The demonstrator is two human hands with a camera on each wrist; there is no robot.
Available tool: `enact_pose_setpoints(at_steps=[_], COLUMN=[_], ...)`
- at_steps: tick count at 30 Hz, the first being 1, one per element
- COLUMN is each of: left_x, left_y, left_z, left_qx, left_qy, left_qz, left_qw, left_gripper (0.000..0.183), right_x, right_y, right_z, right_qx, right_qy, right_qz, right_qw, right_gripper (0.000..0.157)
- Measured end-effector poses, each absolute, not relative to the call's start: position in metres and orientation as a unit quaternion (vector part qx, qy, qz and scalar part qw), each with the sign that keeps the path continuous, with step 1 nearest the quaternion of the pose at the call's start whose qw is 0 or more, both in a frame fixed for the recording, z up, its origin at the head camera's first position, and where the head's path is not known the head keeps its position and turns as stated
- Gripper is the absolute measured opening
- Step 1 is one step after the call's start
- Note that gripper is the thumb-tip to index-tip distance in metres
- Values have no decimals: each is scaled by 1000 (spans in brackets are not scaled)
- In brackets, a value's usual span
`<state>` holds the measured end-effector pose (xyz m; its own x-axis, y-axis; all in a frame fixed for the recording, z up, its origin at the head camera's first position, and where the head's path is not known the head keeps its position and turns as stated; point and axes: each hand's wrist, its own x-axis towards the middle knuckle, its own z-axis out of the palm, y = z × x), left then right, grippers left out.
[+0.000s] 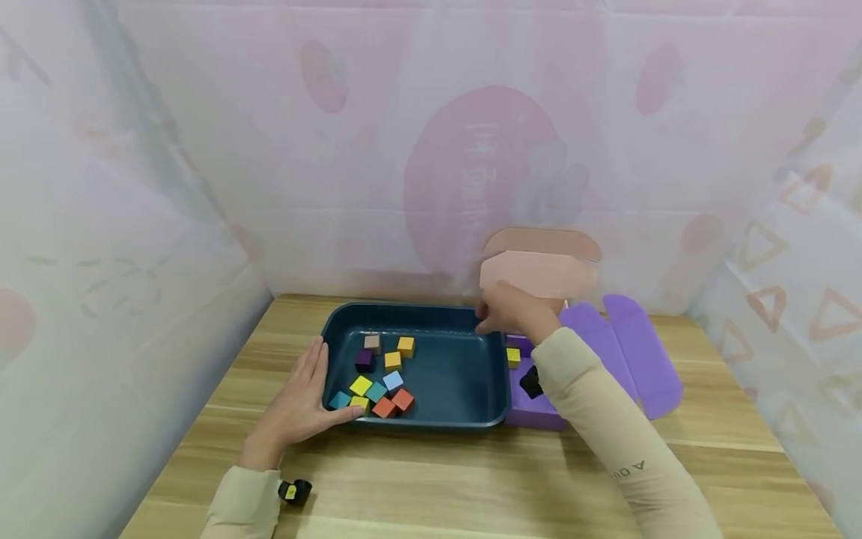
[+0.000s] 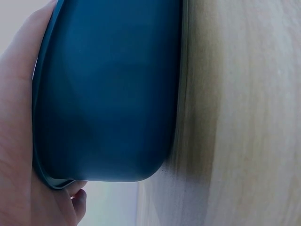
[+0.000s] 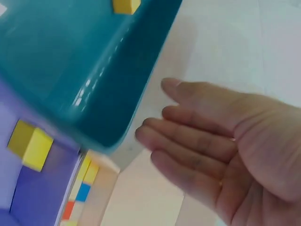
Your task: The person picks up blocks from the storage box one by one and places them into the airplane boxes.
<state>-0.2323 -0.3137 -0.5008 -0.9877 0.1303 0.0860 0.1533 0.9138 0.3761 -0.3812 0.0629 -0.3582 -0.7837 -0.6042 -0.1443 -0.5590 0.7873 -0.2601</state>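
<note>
A dark teal tray (image 1: 458,374) holds several small coloured cubes in its left half, among them a purple cube (image 1: 364,361), an orange cube (image 1: 405,346) and a red cube (image 1: 384,408). My left hand (image 1: 299,400) rests on the tray's left rim with straight fingers, its thumb at the front edge. Over the tray's back right corner is my right hand (image 1: 515,308), its fingers loosely bent and nothing between them in the right wrist view. Right beside the tray, a purple box (image 1: 535,418) contains a yellow cube (image 3: 31,146).
Behind the purple box stands a pale pink box (image 1: 539,273) with its lid raised; coloured cubes (image 3: 83,190) show inside it in the right wrist view. The purple lid (image 1: 640,355) lies spread to the right. Fabric walls (image 1: 377,187) surround the wooden table (image 1: 417,486).
</note>
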Motion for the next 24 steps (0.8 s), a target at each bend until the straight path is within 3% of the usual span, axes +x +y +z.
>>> enact_pose_setpoints(at_steps=[4,15,24], left_x=[-232,-231,-233], left_y=[-313,-308,-306], left_z=[-501,-505,-505], left_qx=[-72,-80,-78], left_qy=[-977,-976,-976], left_qz=[-197,-199,-198], left_qw=[34,35,33], left_gripper=[135,135,136], right_x=[-386,-392,-388], right_y=[34,-24,-59], right_z=[-360,-413,-429], right_qx=[-333,-321,-300], right_qy=[929,925,936], right_qz=[-98,-139,-109], right_qw=[128,146,149], right_gripper=[33,35,14])
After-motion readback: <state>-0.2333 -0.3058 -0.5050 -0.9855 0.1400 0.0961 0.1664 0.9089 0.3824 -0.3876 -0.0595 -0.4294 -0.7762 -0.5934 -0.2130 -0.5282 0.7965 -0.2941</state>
